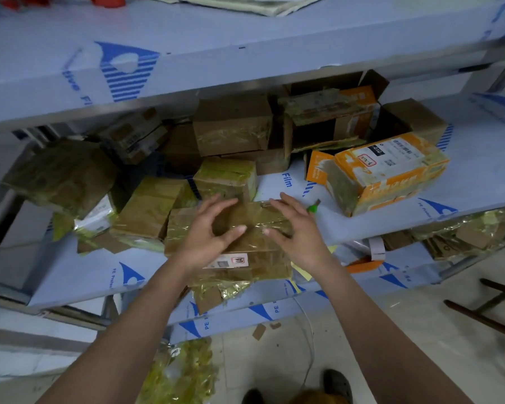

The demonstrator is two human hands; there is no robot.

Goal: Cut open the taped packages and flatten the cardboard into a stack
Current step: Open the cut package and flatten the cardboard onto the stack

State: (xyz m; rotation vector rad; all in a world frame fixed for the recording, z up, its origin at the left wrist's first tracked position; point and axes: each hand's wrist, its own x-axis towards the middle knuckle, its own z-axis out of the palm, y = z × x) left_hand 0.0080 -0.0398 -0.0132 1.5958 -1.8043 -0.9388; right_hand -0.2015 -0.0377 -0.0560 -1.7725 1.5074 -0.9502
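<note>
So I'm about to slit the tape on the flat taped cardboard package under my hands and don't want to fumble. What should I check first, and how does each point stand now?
1. Both hands free: left hand and right hand hover open over the flat tape-wrapped brown cardboard package, holding nothing. Ok.
2. Cutter in hand: the small green-handled cutter lies on the shelf beside the right hand. Not ok.
3. Blade out: too small to see. Cannot tell.
4. Package fully supported: its near edge overhangs the blue-filmed shelf. Not ok.
5. Room to cut: the orange and white printed carton sits apart, to the right. Ok.
</note>
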